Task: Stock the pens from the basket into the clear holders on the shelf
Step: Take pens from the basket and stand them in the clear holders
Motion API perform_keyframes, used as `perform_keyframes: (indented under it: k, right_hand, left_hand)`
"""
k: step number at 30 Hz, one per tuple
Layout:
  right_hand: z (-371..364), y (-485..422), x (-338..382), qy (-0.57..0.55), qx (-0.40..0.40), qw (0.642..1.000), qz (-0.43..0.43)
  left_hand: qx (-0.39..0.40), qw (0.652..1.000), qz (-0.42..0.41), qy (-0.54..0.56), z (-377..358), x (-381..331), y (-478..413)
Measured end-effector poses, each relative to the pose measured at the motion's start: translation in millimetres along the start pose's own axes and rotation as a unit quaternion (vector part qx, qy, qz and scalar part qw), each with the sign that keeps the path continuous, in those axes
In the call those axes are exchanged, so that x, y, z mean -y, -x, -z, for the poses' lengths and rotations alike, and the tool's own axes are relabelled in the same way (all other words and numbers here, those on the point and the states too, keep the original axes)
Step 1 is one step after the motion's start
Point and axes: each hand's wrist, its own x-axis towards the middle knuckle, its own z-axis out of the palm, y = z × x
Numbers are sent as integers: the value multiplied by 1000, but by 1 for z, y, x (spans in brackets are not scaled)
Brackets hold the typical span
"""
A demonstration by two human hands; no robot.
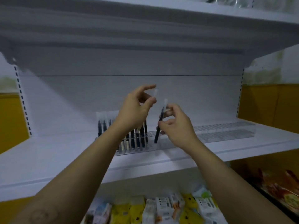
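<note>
A clear slotted holder lies along the front of the white shelf, with several dark pens standing in its left part. More pens with clear caps stand behind them. My right hand grips a dark pen with a clear cap, held nearly upright, its lower end just above the holder to the right of the standing pens. My left hand is raised above the row and pinches a pale clear-capped pen at its top. The basket is out of view.
Further clear slotted holders stretch along the shelf to the right. An upper shelf hangs overhead. Below, a lower shelf holds colourful packets. Yellow walls flank the unit on both sides.
</note>
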Motion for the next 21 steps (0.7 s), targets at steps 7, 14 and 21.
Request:
perform_keyframes:
  k: [7, 14, 21]
  right_hand:
    - [-4, -36, -2, 24, -10, 998, 49]
    - [-11, -51, -14, 11, -39, 997, 61]
    - [-21, -54, -21, 47, 2, 996, 73]
  left_hand:
    - [-22, 999, -3, 39, -3, 10, -32]
    - [-20, 999, 49, -9, -5, 34, -41]
    - [-19, 997, 65, -44, -8, 46, -41]
